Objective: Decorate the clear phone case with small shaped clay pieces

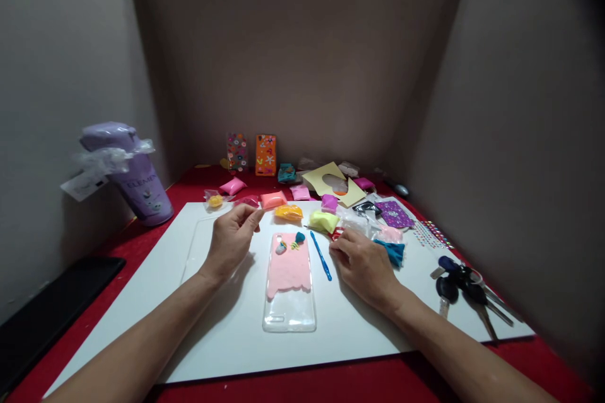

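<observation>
A clear phone case lies on the white board, its upper part covered by a pink clay sheet with a wavy lower edge. Small clay pieces sit near its top, among them a teal lump and a whitish one with coloured bits. Left of the case, my left hand is raised with thumb and forefinger pinched; anything between them is too small to make out. My right hand rests on the board with curled fingers, beside red-handled scissors; its fingertips are hidden. A blue modelling tool lies between.
Clay packets, including orange, lime and blue, line the back. Keys lie at right near rhinestone sheets. A purple tumbler and a black phone-like slab are at left. Decorated cases stand behind.
</observation>
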A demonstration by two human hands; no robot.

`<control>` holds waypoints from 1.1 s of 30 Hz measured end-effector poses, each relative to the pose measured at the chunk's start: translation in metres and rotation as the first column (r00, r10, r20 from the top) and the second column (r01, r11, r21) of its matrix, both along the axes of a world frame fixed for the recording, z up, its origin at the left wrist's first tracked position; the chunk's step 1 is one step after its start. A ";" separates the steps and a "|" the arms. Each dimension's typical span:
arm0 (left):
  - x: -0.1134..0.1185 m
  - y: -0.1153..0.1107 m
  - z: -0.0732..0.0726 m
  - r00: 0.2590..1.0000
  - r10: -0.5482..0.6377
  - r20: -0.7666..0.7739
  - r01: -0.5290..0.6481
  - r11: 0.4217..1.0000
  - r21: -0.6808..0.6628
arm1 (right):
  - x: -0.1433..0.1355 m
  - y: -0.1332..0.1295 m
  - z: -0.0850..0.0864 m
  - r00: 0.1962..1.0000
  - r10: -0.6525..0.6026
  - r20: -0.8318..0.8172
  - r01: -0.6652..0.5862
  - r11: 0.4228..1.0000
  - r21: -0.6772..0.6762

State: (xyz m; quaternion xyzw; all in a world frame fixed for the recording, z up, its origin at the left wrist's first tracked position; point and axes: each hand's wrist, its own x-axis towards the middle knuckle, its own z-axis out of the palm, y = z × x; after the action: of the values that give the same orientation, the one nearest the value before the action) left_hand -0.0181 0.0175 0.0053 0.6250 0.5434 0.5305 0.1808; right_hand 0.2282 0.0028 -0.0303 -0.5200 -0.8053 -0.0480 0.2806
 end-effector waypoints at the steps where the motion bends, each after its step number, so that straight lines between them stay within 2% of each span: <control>1: 0.000 0.000 0.000 1.000 0.000 0.001 0.000 1.000 -0.001 | 0.000 -0.001 0.001 1.000 0.001 0.009 -0.001 1.000 -0.003; 14: -0.001 0.001 -0.001 1.000 -0.005 0.001 0.005 1.000 0.004 | 0.004 0.000 0.000 1.000 -0.023 0.019 0.023 1.000 -0.002; 23: -0.001 0.002 -0.002 1.000 -0.013 0.006 0.013 1.000 0.003 | 0.002 0.001 0.003 0.997 0.010 0.072 -0.010 1.000 0.000; 30: -0.001 0.001 -0.001 1.000 -0.011 -0.013 0.011 1.000 -0.006 | -0.004 0.006 0.008 0.986 0.096 0.138 -0.098 0.995 0.006; 33: -0.001 0.001 -0.001 1.000 -0.008 -0.015 0.008 1.000 0.002 | 0.002 0.005 0.009 0.992 0.063 0.109 -0.064 0.998 0.010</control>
State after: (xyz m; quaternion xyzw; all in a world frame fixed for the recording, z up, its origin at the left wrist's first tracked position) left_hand -0.0190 0.0189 0.0042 0.6315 0.5418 0.5253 0.1782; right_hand 0.2298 0.0078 -0.0216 -0.4888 -0.8352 -0.0728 0.2413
